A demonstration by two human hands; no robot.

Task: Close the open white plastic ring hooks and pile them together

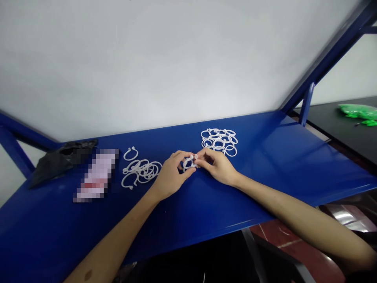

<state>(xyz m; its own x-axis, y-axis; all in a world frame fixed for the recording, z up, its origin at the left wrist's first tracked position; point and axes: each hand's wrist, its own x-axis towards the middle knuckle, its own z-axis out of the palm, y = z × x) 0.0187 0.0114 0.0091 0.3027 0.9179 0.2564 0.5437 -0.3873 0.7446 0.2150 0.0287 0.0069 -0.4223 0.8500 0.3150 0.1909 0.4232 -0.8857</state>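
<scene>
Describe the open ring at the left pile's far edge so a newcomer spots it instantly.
On the blue table, find the white ring pile beside the left hand. At its far edge sits one open ring, its knobbed gap facing the wall, while its neighbours overlap one another.

The bare left arm (126,232) and right arm (273,195) reach over the near edge of the table (265,145), angling inward. Above its middle, the left hand (171,175) and right hand (218,167) pinch with thumb and fingers, fingertips close together.
</scene>
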